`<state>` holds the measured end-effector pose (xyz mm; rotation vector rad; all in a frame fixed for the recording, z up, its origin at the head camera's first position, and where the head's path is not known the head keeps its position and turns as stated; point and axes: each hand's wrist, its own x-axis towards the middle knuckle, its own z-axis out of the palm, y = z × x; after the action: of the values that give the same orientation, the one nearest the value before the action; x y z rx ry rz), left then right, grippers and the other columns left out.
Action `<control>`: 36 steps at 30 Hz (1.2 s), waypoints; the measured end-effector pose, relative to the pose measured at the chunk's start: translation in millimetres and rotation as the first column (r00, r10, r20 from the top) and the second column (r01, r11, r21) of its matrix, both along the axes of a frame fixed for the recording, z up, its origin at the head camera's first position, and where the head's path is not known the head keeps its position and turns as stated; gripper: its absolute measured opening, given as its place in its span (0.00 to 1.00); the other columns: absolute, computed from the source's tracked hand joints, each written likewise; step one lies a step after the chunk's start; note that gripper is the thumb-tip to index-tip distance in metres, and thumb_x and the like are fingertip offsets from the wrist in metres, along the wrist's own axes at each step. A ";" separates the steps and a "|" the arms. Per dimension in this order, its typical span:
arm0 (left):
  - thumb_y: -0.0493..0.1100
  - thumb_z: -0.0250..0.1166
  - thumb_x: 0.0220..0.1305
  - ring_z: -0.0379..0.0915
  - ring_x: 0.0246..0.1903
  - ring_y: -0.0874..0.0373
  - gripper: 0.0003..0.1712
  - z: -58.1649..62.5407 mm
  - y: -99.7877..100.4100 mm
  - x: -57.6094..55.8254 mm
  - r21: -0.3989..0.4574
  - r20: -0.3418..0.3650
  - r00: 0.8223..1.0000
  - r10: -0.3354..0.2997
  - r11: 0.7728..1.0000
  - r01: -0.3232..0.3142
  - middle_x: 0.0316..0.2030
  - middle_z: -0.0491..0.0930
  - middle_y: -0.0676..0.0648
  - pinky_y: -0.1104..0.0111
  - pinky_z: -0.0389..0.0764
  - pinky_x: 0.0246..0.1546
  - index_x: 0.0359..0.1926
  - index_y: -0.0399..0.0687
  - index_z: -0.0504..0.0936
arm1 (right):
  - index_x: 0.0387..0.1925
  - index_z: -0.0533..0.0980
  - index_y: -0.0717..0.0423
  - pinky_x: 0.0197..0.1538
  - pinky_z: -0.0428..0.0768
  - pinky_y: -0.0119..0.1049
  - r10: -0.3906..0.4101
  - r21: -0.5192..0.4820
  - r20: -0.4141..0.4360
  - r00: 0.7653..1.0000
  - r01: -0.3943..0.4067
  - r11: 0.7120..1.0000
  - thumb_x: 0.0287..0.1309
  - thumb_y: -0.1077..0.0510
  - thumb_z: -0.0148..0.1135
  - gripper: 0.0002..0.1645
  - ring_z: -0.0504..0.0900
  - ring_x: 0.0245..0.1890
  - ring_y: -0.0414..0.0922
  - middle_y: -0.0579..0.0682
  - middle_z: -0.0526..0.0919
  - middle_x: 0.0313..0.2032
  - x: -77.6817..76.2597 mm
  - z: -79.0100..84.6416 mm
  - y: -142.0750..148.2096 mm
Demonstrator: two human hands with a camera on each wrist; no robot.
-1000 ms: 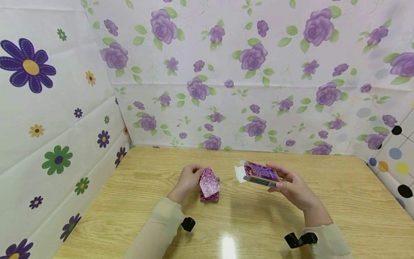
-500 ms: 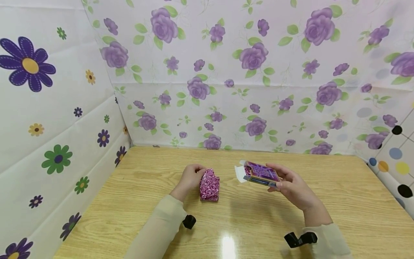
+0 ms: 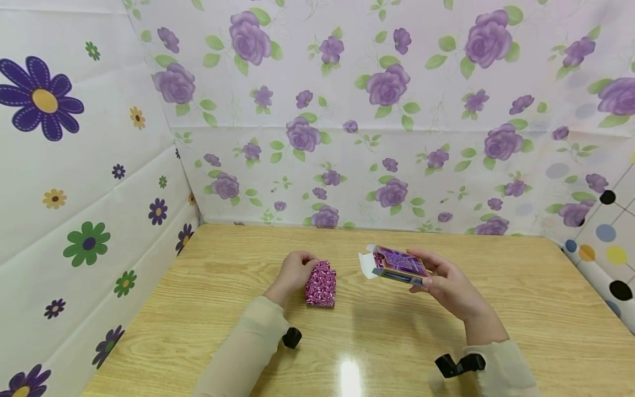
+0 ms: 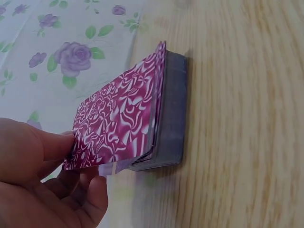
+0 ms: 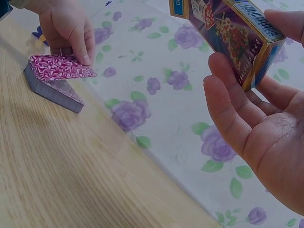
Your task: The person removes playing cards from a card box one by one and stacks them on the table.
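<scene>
The wood-grain worktop (image 3: 541, 286) is bounded along its back edge by a rose-printed cloth (image 3: 278, 165), and both forearms are extended over it from the front. By the right hand (image 3: 446, 286), about midway between the worktop's side edges, a playing-card carton (image 3: 401, 263) is grasped in the air, its right end being held between the thumb on the near side and the fingers on the far side. The other grip, that of the left hand (image 3: 295, 271), is brought in low from the front left, with the palm turned toward the deck and the back-left corner of the worktop lying beyond it.

The carton's long axis is laid roughly parallel to the back edge, its mouth being pointed toward the left edge. The card deck (image 4: 172, 114) is placed flat on the worktop, left of the carton and a little closer to the front, with its long axis set roughly front to back, so that the two axes are nearly crossed. It is the left hand that is nearer to the deck; the right is held well apart.

At the deck's back-left corner a magenta-patterned card (image 4: 114, 114) is pinched between thumb and fingers and tilted up from the deck; whether others are pinched with it cannot be told. The carton's white flap (image 3: 367, 265) is spread open toward the deck.
</scene>
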<state>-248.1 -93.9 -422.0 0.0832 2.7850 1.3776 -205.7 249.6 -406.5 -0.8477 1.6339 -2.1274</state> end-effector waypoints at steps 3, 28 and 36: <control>0.40 0.56 0.68 0.73 0.32 0.58 0.10 -2.2 1.8 -1.0 -0.035 -0.036 0.999 -0.015 0.999 0.014 0.35 0.81 0.46 0.69 0.75 0.31 0.38 0.43 0.83 | 0.69 0.55 0.61 0.47 0.82 0.37 -0.001 0.004 -0.001 1.000 0.001 1.000 0.65 0.67 0.49 0.32 0.77 0.51 0.42 0.47 0.68 0.59 -0.4 -0.4 0.3; 0.35 0.58 0.65 0.75 0.33 0.54 0.09 -23.6 13.6 -9.4 -0.180 -0.162 0.987 -0.004 0.983 -0.026 0.34 0.82 0.44 0.63 0.78 0.36 0.33 0.40 0.85 | 0.68 0.58 0.58 0.47 0.82 0.37 0.009 -0.014 0.000 1.000 -0.009 1.000 0.66 0.67 0.49 0.30 0.77 0.51 0.42 0.47 0.68 0.59 -0.4 0.1 0.8; 0.36 0.58 0.65 0.74 0.32 0.56 0.08 -28.6 14.8 -11.8 -0.165 -0.133 0.991 0.005 0.986 -0.027 0.34 0.81 0.44 0.65 0.78 0.34 0.35 0.40 0.84 | 0.68 0.59 0.57 0.47 0.82 0.37 0.002 -0.012 0.005 1.000 -0.002 1.000 0.65 0.67 0.49 0.30 0.78 0.51 0.42 0.48 0.69 0.58 -0.7 -0.2 0.9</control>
<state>-259.9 -79.1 -450.7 0.1536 3.0032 1.1780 -206.4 250.5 -406.7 -0.8466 1.6186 -2.1380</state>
